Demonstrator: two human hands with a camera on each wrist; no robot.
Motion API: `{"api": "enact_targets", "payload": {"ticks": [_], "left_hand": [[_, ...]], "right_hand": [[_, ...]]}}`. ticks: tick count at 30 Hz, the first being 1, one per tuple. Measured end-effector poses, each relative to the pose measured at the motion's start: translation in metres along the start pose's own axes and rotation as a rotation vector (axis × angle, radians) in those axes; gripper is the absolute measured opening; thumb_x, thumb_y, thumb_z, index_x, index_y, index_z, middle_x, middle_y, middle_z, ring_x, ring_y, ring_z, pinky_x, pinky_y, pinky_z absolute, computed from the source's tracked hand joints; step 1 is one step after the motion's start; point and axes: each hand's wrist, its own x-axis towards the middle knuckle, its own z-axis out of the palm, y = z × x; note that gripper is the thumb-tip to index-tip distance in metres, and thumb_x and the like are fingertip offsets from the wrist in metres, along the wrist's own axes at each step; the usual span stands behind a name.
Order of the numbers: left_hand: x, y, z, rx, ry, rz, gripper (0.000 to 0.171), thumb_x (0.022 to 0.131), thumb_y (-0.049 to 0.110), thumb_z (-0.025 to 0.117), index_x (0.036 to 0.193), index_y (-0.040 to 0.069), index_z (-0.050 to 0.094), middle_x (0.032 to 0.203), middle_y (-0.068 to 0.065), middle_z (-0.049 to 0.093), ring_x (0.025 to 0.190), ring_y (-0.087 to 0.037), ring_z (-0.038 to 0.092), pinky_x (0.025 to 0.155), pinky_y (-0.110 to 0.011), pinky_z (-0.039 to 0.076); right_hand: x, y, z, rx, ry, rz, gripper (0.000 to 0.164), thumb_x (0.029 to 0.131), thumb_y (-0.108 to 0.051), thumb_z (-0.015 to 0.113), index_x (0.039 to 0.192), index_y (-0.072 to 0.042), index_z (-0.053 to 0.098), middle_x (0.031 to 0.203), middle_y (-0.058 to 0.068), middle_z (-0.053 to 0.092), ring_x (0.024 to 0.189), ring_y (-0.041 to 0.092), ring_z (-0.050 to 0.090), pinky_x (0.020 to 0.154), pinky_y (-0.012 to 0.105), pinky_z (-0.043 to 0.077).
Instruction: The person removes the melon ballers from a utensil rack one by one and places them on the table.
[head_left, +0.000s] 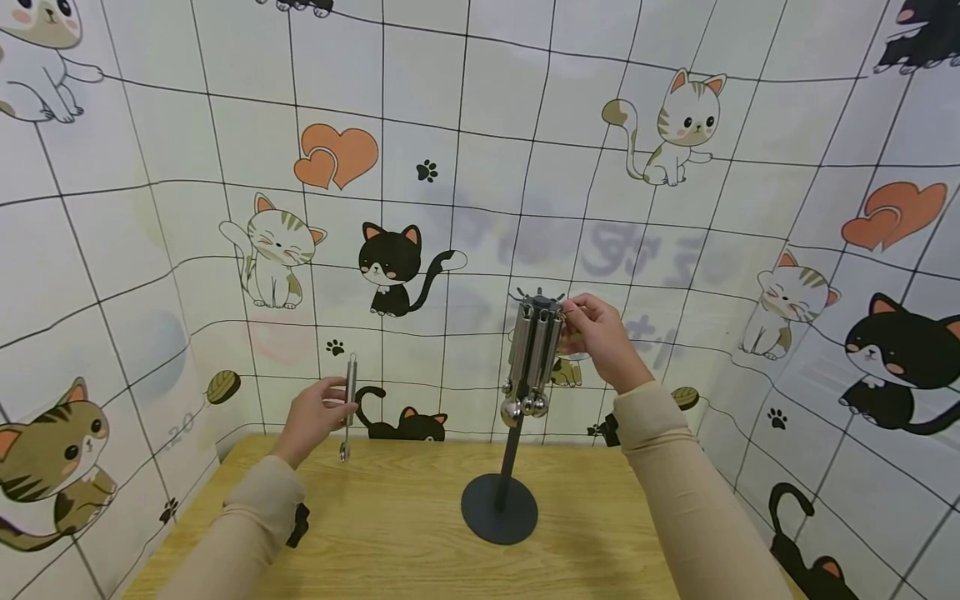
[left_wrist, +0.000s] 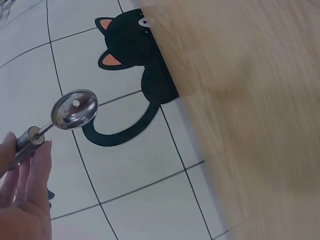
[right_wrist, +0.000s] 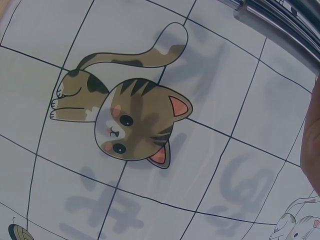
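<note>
My left hand (head_left: 318, 412) holds a steel melon baller (head_left: 351, 392) upright by its thick handle, bowl downward, above the back of the table. The left wrist view shows its round bowl (left_wrist: 75, 110) with a small hole in it. To the right stands a dark utensil rack (head_left: 510, 475) on a round base, with several steel utensils (head_left: 534, 346) hanging from its top hooks. My right hand (head_left: 596, 337) pinches at the rack's top right side; whether on a hook or a handle end is hidden. The right wrist view catches only steel handles (right_wrist: 270, 27) and the hand's edge.
A light wooden table (head_left: 390, 517) lies under both hands. Behind it and on both sides hangs a white sheet (head_left: 495, 100) with grid lines and printed cats, close behind the rack.
</note>
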Motion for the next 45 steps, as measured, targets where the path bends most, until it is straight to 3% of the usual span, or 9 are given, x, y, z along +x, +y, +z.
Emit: {"api": "enact_targets", "payload": {"ticks": [15, 31, 45], "left_hand": [[-0.016, -0.037, -0.023, 0.049, -0.031, -0.066, 0.054, 0.095, 0.004, 0.071, 0.141, -0.010, 0.047, 0.120, -0.030, 0.062, 0.098, -0.033, 0.069, 0.073, -0.039, 0.062], [-0.023, -0.067, -0.039, 0.082, -0.026, -0.150, 0.058, 0.094, 0.010, 0.073, 0.139, -0.015, 0.046, 0.119, -0.032, 0.059, 0.093, -0.032, 0.068, 0.071, -0.041, 0.062], [-0.027, -0.088, -0.058, 0.099, -0.068, -0.238, 0.049, 0.094, -0.001, 0.068, 0.133, -0.020, 0.044, 0.111, -0.035, 0.059, 0.083, -0.025, 0.067, 0.069, -0.040, 0.062]], "right_hand": [[0.000, 0.001, 0.000, 0.010, -0.005, 0.000, 0.028, 0.107, -0.033, 0.053, 0.113, -0.006, 0.058, 0.084, 0.009, 0.053, 0.069, 0.020, 0.059, 0.071, 0.046, 0.061], [0.000, 0.001, -0.001, 0.027, 0.007, 0.029, 0.026, 0.106, -0.032, 0.054, 0.111, -0.008, 0.059, 0.083, 0.008, 0.054, 0.070, 0.019, 0.057, 0.068, 0.041, 0.061], [-0.001, 0.002, -0.001, 0.022, -0.005, 0.016, 0.029, 0.107, -0.034, 0.053, 0.112, -0.006, 0.058, 0.080, 0.009, 0.050, 0.070, 0.021, 0.057, 0.069, 0.041, 0.060]]}}
